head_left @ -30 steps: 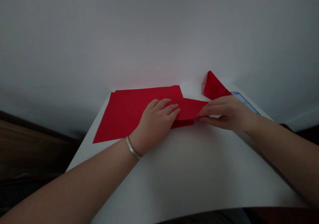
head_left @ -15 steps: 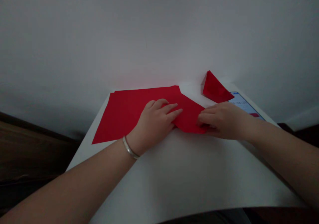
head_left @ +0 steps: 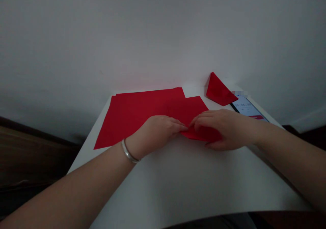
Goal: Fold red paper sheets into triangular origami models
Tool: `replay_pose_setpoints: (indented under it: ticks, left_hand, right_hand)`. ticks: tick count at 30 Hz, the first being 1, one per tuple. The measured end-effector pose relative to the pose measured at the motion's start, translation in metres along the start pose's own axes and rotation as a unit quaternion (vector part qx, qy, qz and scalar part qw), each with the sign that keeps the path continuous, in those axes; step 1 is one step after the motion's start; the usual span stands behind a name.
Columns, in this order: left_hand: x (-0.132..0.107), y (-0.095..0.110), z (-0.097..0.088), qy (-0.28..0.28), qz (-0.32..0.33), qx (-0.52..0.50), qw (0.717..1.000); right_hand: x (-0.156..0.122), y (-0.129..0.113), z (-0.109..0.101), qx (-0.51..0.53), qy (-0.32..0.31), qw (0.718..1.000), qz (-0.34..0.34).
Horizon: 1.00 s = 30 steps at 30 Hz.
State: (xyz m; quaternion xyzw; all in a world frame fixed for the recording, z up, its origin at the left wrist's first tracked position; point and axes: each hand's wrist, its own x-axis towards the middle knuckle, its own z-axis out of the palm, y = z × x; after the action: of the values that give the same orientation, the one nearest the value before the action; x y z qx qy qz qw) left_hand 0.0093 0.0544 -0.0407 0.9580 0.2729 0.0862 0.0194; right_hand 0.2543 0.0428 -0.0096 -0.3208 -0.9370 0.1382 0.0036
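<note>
On a white table (head_left: 178, 181) lies a stack of red paper sheets (head_left: 132, 115). A smaller red sheet (head_left: 188, 108) lies partly over the stack's right end. My left hand (head_left: 155, 130), with a silver bracelet on the wrist, pinches this sheet's near edge, fingers closed. My right hand (head_left: 221, 127) meets it from the right, fingers closed on the same sheet, and a folded part of the paper shows under its palm.
A folded red paper shape (head_left: 217, 90) stands at the table's far right by the wall. A phone (head_left: 248, 108) with a lit screen lies just right of my right hand. Dark floor drops away left of the table edge.
The small sheet was turned and drawn nearer to me. Both hands slid towards each other and now pinch its near edge together; the left fingers, flat before, have curled.
</note>
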Motion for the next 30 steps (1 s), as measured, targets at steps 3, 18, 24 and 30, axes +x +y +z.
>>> replay_pose_setpoints:
  ticks: [3, 18, 24, 30]
  left_hand:
    - [-0.002, -0.011, -0.003, -0.014, 0.038, -0.055, 0.998]
    - [0.010, -0.043, 0.031, -0.049, -0.191, 0.051, 0.979]
    - [0.017, -0.039, 0.038, -0.070, -0.205, 0.067, 0.974]
    - [0.017, -0.043, 0.041, -0.050, -0.236, 0.073, 0.968]
  right_hand:
    - [0.001, -0.002, -0.001, 0.023, -0.020, 0.999, -0.015]
    - [0.010, -0.013, -0.005, 0.035, -0.101, 0.993, -0.041]
    - [0.008, -0.009, -0.003, 0.056, -0.122, 0.990, -0.042]
    - [0.008, -0.006, 0.000, 0.093, -0.102, 0.988, -0.062]
